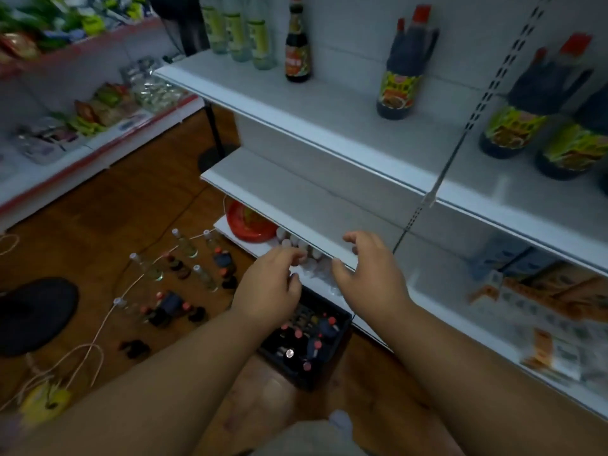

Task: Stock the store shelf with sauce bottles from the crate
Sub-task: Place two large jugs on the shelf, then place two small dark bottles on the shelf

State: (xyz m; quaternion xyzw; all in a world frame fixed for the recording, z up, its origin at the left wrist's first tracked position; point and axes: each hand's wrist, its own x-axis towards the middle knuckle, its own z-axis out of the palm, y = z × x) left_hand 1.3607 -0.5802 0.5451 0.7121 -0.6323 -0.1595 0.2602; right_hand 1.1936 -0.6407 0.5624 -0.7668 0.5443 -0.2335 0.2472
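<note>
A black crate point(342, 319) on the wooden floor holds several dark sauce bottles with red caps point(297, 334). My left hand point(273, 284) and my right hand point(371, 271) hover above it, both with loosely curled fingers and nothing in them. The white shelf point(329, 103) above carries a slim dark bottle point(297, 51), a large dark bottle with a handle point(403, 77), two more large bottles point(526, 103) at the right, and three clear bottles point(237, 31) at the back left. The middle shelf board point(296, 192) is bare.
More small bottles point(184, 278) stand loose on the floor left of the crate, beside a white cord point(98, 330) and a black round base point(33, 314). A red dish point(250, 222) sits on the bottom shelf. Boxed goods point(539, 301) fill the lower right shelf. Snack shelves point(82, 120) line the left.
</note>
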